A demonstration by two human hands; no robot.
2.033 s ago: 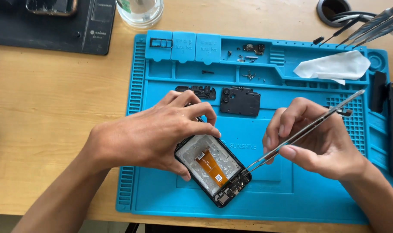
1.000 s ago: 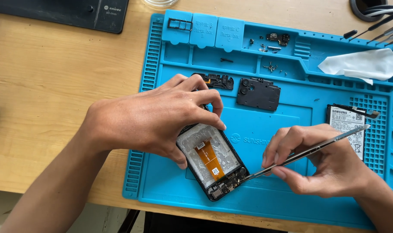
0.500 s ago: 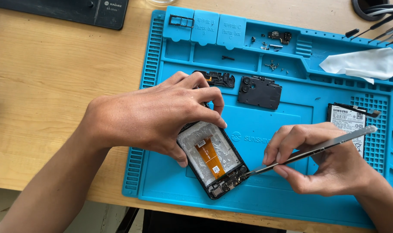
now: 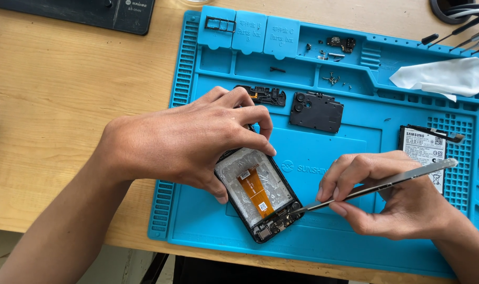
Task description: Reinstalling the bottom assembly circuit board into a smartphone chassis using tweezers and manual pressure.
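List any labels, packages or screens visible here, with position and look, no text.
Battery label: right side of the blue mat, white rectangle with dark print.
Sticker on the opened phone: tiny white square on its orange ribbon cable.
Black flat device: top left on the table, small pale marking.

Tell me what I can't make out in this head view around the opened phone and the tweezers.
- Opened phone: its upper end is hidden under the left hand.
- Tweezers: the tips at the phone's lower end are too small to show whether they grip anything.
- Loose screws in the blue mat tray: too small to count.
- Tools at top right: cut off by the frame edge.
- Battery: partly behind the right hand.
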